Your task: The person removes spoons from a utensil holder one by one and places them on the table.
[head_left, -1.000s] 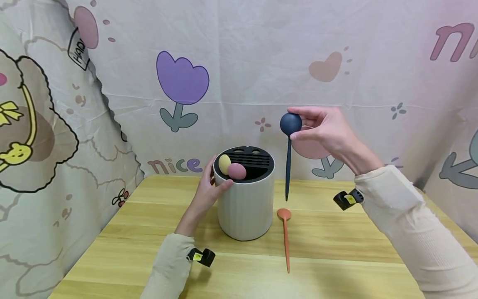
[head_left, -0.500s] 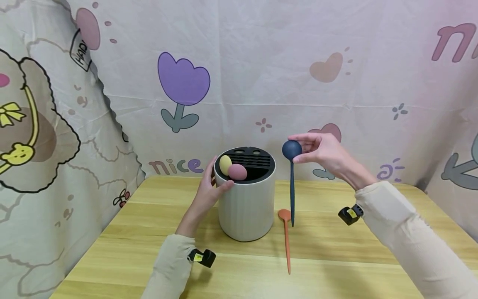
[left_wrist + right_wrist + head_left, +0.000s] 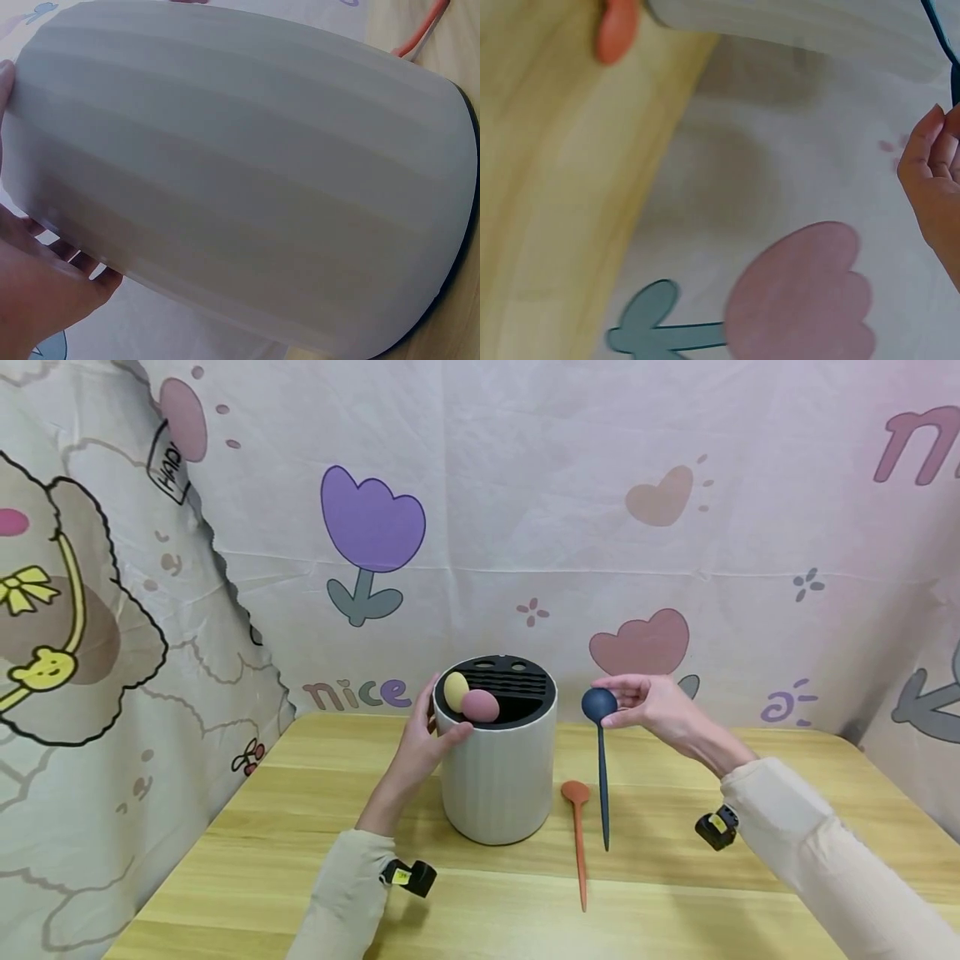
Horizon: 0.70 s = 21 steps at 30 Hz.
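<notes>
My right hand (image 3: 656, 710) pinches a dark blue spoon (image 3: 602, 777) by its round head, thumb below and fingers above. Its thin handle hangs nearly straight down; I cannot tell whether the tip touches the table. Against the left side of a white ribbed utensil holder (image 3: 497, 785) is my left hand (image 3: 416, 747), thumb near the front rim and fingers round the back. Its black slotted top bears a yellow oval head (image 3: 456, 690) and a pink oval head (image 3: 481, 706); whatever lies below them is hidden. An orange spoon (image 3: 578, 835) lies between holder and blue spoon.
The light wooden table (image 3: 720, 852) ends at a patterned cloth (image 3: 517, 485) hanging behind it. More of this cloth hangs at the left and right. The holder stands upright near the middle of the table's far part.
My right hand has come down with the blue spoon, which now hangs lower and slightly farther right. My left hand has stayed on the holder.
</notes>
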Tool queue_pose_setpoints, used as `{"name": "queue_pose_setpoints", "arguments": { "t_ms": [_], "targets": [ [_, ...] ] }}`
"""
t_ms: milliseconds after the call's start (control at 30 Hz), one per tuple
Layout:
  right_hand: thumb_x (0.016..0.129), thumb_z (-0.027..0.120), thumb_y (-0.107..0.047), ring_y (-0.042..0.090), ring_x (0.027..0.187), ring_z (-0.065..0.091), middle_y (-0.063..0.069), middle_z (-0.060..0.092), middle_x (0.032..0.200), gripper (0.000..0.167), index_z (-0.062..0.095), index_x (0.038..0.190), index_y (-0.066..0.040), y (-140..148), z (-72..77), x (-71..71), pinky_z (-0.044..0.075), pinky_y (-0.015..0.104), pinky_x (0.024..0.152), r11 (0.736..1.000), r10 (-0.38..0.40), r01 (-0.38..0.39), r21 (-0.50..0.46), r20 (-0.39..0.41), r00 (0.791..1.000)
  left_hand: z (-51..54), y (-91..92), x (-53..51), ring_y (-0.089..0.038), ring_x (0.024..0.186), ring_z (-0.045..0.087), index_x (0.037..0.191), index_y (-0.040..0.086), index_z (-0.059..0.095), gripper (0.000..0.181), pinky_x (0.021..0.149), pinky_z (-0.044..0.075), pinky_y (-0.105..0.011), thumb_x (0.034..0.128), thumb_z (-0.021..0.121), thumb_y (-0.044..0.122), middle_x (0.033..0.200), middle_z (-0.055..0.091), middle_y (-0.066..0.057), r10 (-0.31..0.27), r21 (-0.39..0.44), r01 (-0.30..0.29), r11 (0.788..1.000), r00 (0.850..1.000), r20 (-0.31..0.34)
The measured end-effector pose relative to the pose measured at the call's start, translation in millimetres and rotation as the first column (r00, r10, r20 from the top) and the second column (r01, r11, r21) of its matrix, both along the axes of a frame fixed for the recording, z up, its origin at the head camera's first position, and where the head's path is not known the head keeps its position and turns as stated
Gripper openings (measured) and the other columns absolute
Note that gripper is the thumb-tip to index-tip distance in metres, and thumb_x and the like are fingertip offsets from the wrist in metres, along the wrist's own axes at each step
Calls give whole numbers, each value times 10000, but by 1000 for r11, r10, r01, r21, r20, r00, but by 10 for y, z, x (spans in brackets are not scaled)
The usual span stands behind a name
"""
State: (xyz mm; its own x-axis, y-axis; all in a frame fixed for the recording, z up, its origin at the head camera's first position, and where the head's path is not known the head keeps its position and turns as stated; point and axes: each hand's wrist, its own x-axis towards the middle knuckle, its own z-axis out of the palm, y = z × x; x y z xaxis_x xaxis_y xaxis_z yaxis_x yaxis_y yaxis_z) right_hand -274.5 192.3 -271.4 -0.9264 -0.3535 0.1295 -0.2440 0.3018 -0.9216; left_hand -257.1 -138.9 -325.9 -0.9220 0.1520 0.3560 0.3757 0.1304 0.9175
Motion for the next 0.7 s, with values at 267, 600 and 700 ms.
{"name": "queue_pose_setpoints", "arguments": {
  "t_ms": [267,600,700],
  "targets": [
    [795,777,-45,126,899,662,107,687,1016,628,494,1334,110,88,-283,7,500,210,841,998,17,-20,62,46,999,-8,6,-2,-332,1425,190,1550,146,160,1182,1118,182,-572,680,676,755,1582,186,-79,3,3,-3,1000,1000,-15],
    [776,789,-36,165,889,645,123,673,982,623,502,1297,146,189,-542,7,520,236,798,994,19,-24,107,49,999,-2,15,10,-321,1423,199,1550,161,170,1169,1117,187,-573,679,680,752,1581,194,-69,4,7,-4,1000,1000,-13],
    [775,794,-50,162,896,642,118,668,990,620,511,1293,140,210,-614,7,520,231,793,993,14,-19,115,46,999,-1,13,11,-316,1424,199,1549,156,171,1169,1119,183,-569,680,682,749,1580,196,-70,8,9,-8,1000,1000,-13]
  ]
}}
